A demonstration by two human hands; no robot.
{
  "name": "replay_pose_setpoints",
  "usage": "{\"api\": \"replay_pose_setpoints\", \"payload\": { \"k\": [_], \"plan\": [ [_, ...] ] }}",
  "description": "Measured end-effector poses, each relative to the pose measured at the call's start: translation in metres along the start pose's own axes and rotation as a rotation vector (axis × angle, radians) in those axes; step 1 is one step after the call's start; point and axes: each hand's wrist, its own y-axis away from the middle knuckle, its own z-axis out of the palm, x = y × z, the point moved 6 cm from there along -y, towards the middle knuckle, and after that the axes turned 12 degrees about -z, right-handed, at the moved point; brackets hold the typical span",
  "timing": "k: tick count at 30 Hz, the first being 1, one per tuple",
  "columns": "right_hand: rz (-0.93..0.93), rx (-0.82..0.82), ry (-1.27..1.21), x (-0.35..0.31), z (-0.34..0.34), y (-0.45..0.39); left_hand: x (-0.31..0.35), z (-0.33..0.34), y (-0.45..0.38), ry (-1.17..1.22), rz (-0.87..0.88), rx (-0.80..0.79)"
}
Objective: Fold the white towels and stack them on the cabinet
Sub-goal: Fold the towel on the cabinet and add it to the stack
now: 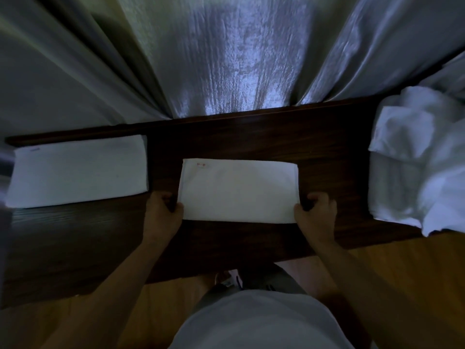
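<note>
A folded white towel (237,188) with a small red mark near its far left corner lies flat in the middle of the dark wooden cabinet top (314,147). My left hand (164,214) pinches its near left corner and my right hand (315,214) pinches its near right corner. A stack of folded white towels (78,170) sits at the left of the cabinet. A heap of loose white towels (417,159) lies at the right end.
Pale curtains (239,59) hang right behind the cabinet's back edge. Orange-brown wood floor (415,273) shows below the cabinet's front edge. My torso in a light shirt fills the bottom of the view.
</note>
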Motion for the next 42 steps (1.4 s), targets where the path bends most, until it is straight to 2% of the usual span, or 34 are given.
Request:
{"api": "replay_pose_setpoints", "payload": {
  "k": [2,3,6,9,12,16,21,25,29,33,35,38,42],
  "plan": [
    [-0.266,0.098,0.152,-0.041,0.001,-0.006,0.034,0.001,0.008,-0.090,0.263,0.131],
    [-0.411,0.093,0.221,-0.066,0.010,-0.011,0.055,0.010,0.012,-0.155,0.400,0.167],
    [-0.674,-0.124,0.309,-0.117,0.063,-0.023,0.109,0.057,0.014,-0.446,0.670,0.118],
    [-0.807,-0.282,0.469,-0.127,0.109,-0.027,0.120,0.103,0.000,-0.776,0.779,0.020],
    [-0.858,-0.277,0.561,-0.112,0.122,-0.032,0.106,0.114,-0.020,-0.842,0.785,-0.022],
    [-0.842,-0.230,0.607,-0.089,0.120,-0.039,0.088,0.106,-0.033,-0.860,0.827,0.051],
    [-0.729,-0.174,0.636,-0.048,0.089,-0.052,0.080,0.087,-0.049,-0.828,0.759,0.114],
    [-0.620,-0.219,0.656,-0.023,0.069,-0.057,0.072,0.069,-0.061,-0.840,0.681,0.069],
    [-0.612,-0.292,0.676,-0.034,0.059,-0.063,0.086,0.061,-0.064,-0.879,0.662,-0.040],
    [-0.640,-0.270,0.650,-0.066,0.040,-0.086,0.112,0.042,-0.070,-0.873,0.680,-0.017],
    [-0.613,-0.352,0.581,-0.078,0.037,-0.103,0.124,0.036,-0.075,-0.862,0.645,-0.042],
    [-0.529,-0.536,0.485,-0.087,0.038,-0.127,0.136,0.035,-0.088,-0.925,0.551,-0.195],
    [-0.366,-0.820,0.569,-0.086,0.046,-0.150,0.146,0.040,-0.102,-0.999,0.420,-0.416]
  ]
}}
